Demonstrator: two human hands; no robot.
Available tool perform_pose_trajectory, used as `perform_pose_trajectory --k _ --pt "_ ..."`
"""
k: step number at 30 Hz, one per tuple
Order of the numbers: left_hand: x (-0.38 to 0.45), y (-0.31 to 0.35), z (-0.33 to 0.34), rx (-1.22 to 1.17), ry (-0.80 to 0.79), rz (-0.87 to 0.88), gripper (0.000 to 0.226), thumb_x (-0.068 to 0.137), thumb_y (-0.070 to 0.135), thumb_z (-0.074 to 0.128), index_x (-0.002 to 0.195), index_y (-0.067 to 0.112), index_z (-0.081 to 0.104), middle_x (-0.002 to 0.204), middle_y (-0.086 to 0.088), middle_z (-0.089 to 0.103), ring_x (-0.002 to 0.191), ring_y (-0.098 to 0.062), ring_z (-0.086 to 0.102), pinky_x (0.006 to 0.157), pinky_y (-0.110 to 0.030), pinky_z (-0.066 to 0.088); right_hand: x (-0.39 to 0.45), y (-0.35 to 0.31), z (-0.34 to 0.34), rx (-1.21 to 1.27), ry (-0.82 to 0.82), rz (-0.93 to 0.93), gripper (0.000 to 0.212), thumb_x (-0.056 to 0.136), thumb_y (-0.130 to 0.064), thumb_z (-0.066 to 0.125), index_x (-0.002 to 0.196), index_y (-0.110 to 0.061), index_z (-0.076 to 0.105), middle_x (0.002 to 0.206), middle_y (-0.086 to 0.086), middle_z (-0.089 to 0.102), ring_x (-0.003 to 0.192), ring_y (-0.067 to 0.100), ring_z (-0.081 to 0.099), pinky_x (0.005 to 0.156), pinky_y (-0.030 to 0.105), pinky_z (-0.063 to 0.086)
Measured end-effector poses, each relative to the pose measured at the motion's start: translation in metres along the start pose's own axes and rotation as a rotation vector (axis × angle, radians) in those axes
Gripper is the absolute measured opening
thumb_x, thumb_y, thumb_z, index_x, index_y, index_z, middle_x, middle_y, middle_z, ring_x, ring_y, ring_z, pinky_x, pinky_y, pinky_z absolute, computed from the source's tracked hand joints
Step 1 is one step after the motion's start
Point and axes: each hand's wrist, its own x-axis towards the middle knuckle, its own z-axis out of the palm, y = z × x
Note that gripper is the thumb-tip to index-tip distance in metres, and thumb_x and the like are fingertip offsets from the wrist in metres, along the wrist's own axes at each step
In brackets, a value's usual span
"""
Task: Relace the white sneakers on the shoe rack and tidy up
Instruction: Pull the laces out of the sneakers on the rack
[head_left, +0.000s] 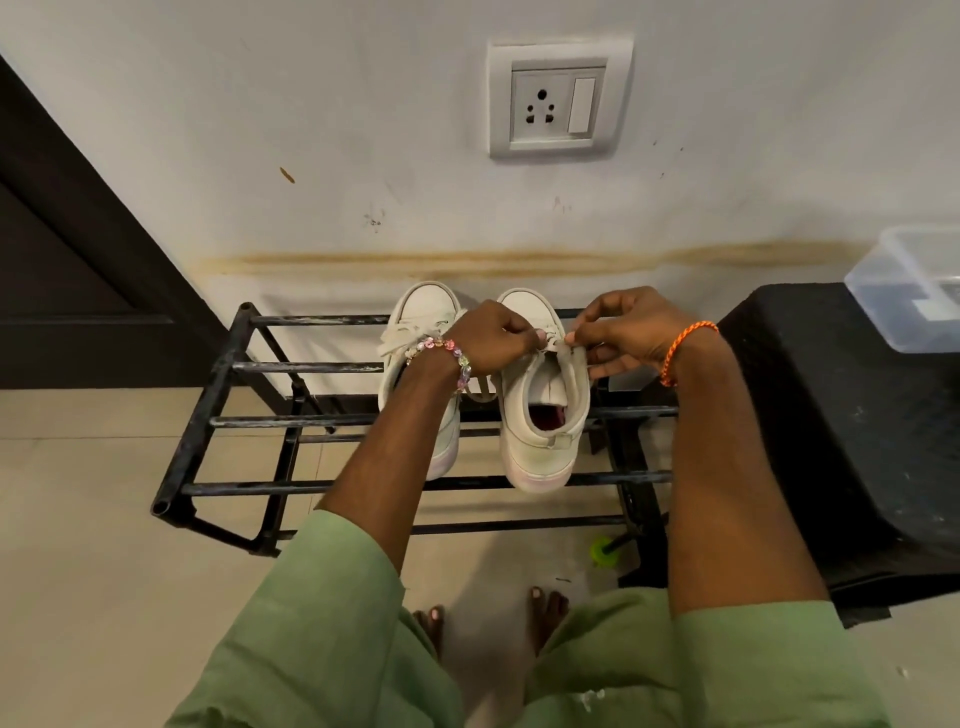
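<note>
Sneakers: two white sneakers are set side by side on the top bars of the black metal shoe rack (218, 400), toes toward the wall; the left sneaker (423, 312) is partly covered by a forearm, the right sneaker (540, 415) is seen with its opening upward and a reddish lining inside.
Lace: a white lace (558, 347) is seen at the upper eyelets of the right sneaker, between the two hands; a loose loop of lace (480, 395) is laid in the gap between the shoes.
Left hand: the left hand (493, 338), with a multicoloured bead bracelet (452, 353) at the wrist, is curled, and the lace is pinched at its fingertips over the right sneaker's tongue.
Right hand: the right hand (628, 327), with an orange thread band (685, 348) at the wrist, is closed in a pinch on the lace end just beside the left fingertips.
Surroundings: a wall socket (558, 101) is mounted above the rack; a clear plastic container (909, 286) is placed on a black stand (841, 415) to the right; a small green object (602, 553) is seen on the floor under the rack; green sleeves and bare toes are seen below.
</note>
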Motion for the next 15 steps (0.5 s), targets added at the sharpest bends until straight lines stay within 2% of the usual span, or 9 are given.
perform_pose_trajectory --k 2,4,6,10,12,14,15 --pt "-0.002 0.002 0.001 0.029 -0.014 0.002 0.017 0.085 0.032 0.067 0.076 0.018 0.073 0.065 0.001 0.064 0.061 -0.01 0.054 0.063 -0.024 0.043 -0.002 -0.002 -0.001 -0.013 0.018 -0.011 0.014 0.08 0.003 0.069 0.084 -0.006 0.059 0.075 0.014 0.068 0.053 0.016 0.069 0.051 0.029 0.058" --pt "-0.003 0.005 0.003 0.058 0.038 -0.009 0.013 0.078 0.035 0.073 0.076 0.022 0.073 0.072 0.003 0.068 0.067 -0.011 0.059 0.068 -0.03 0.052 -0.002 -0.003 0.001 -0.028 0.031 -0.01 0.016 0.079 0.003 0.07 0.084 -0.007 0.058 0.075 0.014 0.068 0.053 0.017 0.069 0.05 0.029 0.058" --pt "-0.004 0.012 0.006 0.135 0.106 -0.017 0.017 0.073 0.038 0.076 0.076 0.022 0.074 0.081 0.002 0.071 0.076 -0.013 0.062 0.078 -0.036 0.054 -0.002 -0.004 0.002 -0.03 0.036 0.002 0.018 0.078 0.002 0.071 0.084 -0.007 0.057 0.076 0.014 0.068 0.053 0.017 0.068 0.05 0.029 0.058" --pt "-0.004 0.028 0.011 0.38 0.225 -0.015 0.029 0.073 0.044 0.075 0.089 0.019 0.074 0.105 0.004 0.068 0.1 -0.019 0.06 0.087 -0.037 0.036 0.0 -0.003 0.003 -0.016 0.037 0.023 0.017 0.079 0.003 0.069 0.083 -0.007 0.056 0.075 0.014 0.067 0.051 0.016 0.068 0.048 0.029 0.057" --pt "-0.004 0.029 0.011 0.443 0.253 0.023 0.029 0.074 0.042 0.074 0.089 0.017 0.072 0.115 0.003 0.061 0.105 -0.019 0.057 0.091 -0.04 0.033 0.0 -0.004 0.003 -0.025 0.043 0.027 0.016 0.081 0.002 0.068 0.082 -0.007 0.055 0.073 0.013 0.066 0.049 0.014 0.067 0.048 0.028 0.057" --pt "-0.005 0.025 0.006 0.371 0.306 0.041 0.017 0.073 0.036 0.074 0.079 0.02 0.07 0.122 0.005 0.051 0.105 -0.016 0.055 0.093 -0.04 0.033 -0.001 -0.004 0.005 -0.033 0.048 0.032 0.016 0.081 0.002 0.068 0.081 -0.007 0.055 0.072 0.012 0.065 0.047 0.013 0.066 0.048 0.027 0.057" --pt "-0.004 0.022 0.0 0.254 0.367 0.032 0.013 0.073 0.032 0.074 0.071 0.023 0.066 0.122 0.006 0.047 0.102 -0.014 0.055 0.091 -0.038 0.036 -0.001 -0.004 0.005 -0.032 0.045 0.033 0.016 0.081 0.002 0.068 0.081 -0.007 0.055 0.072 0.012 0.065 0.047 0.012 0.066 0.047 0.027 0.057"
